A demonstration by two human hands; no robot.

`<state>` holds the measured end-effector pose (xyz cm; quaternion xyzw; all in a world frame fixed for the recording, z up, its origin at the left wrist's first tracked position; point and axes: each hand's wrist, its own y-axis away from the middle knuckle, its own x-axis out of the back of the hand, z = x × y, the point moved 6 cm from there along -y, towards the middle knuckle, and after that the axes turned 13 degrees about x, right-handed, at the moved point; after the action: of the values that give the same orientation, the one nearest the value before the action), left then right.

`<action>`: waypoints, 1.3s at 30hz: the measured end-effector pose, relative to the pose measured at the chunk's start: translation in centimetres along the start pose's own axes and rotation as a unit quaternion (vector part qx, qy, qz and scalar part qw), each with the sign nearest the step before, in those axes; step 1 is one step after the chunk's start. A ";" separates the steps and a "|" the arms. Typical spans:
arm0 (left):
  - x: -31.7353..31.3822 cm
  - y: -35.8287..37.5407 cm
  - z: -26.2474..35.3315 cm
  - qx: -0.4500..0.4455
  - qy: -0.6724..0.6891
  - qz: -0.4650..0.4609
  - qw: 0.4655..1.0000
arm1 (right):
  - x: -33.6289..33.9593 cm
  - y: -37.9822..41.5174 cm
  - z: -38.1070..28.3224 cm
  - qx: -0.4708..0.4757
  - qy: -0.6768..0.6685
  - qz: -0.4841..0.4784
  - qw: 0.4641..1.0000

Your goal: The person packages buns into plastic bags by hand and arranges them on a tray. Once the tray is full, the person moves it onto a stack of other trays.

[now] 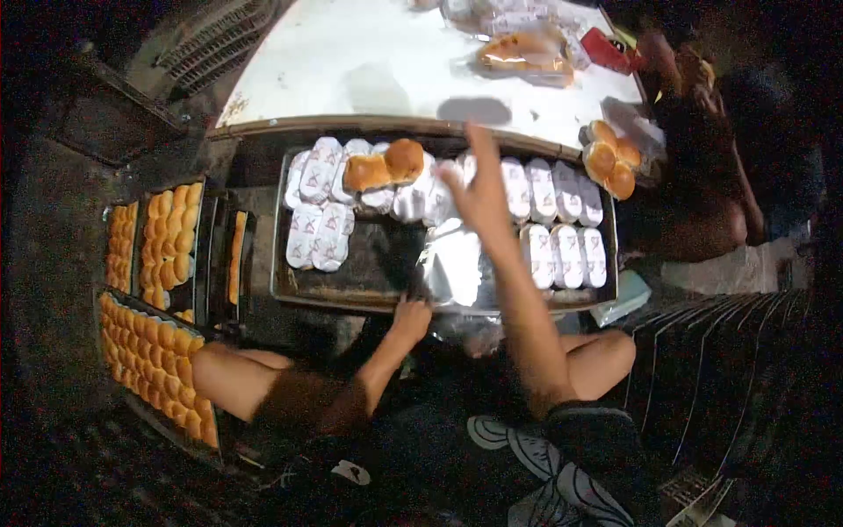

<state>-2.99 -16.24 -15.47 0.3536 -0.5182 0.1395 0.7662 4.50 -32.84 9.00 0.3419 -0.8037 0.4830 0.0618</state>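
Observation:
My right hand (481,198) reaches over the tray with thumb and a finger spread apart, open and slightly blurred, holding nothing I can see. Beneath and beside it, a shiny stack of clear plastic bags (452,272) lies in the dark metal tray (369,301). At the tray's front edge my left hand (413,318) has its fingers curled near the stack's left side; shadow hides what they hold. White printed paper-backed buns (322,235) line the tray's back and both sides. Two joined brown buns (385,165) rest on top of them, left of my right hand.
A white table (351,61) borders the tray's far side, with bagged bread (527,60) on it. Another bun cluster (610,160) is at its right corner, near another person's arm (733,167). Trays of buns (158,360) lie left; a wire rack (702,360) is right.

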 end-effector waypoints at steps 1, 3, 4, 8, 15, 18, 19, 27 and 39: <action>1.1 -0.2 -0.5 0.049 0.012 -0.048 0.998 | -1.5 3.2 0.9 -0.102 -0.074 -0.091 0.988; 4.3 0.6 -0.8 0.080 -0.005 -0.047 0.996 | -2.0 10.8 -0.6 -0.281 -0.162 -0.291 0.900; 6.1 1.6 -0.9 0.063 -0.036 -0.005 0.997 | -1.4 14.9 -1.8 -0.392 -0.190 -0.351 0.829; 10.0 2.5 -0.3 -0.018 -0.028 -0.031 0.999 | 0.1 24.9 -5.6 -0.336 -0.127 -0.399 0.843; 13.3 3.4 1.3 0.061 0.268 0.147 0.950 | -0.2 21.1 -4.6 -0.503 -0.200 -0.285 0.791; 16.5 5.4 2.3 0.066 0.454 0.226 0.859 | -1.3 22.0 -0.1 -0.567 -0.357 -0.177 0.721; 14.9 5.3 2.6 0.053 0.452 0.144 0.879 | -1.1 17.8 -0.5 -0.524 -0.373 -0.136 0.753; 9.6 6.5 -10.2 0.040 0.972 0.053 0.223 | -10.3 17.4 -8.6 -0.424 -0.574 -0.245 0.656; 15.2 9.8 -17.0 0.099 0.925 0.353 0.098 | -17.3 7.9 2.4 -0.095 -0.254 -0.305 0.913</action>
<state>9.60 0.04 -1.64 -0.2013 0.5473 0.6623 0.4704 13.33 -23.95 -5.46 0.6740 -0.6910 0.2592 0.0318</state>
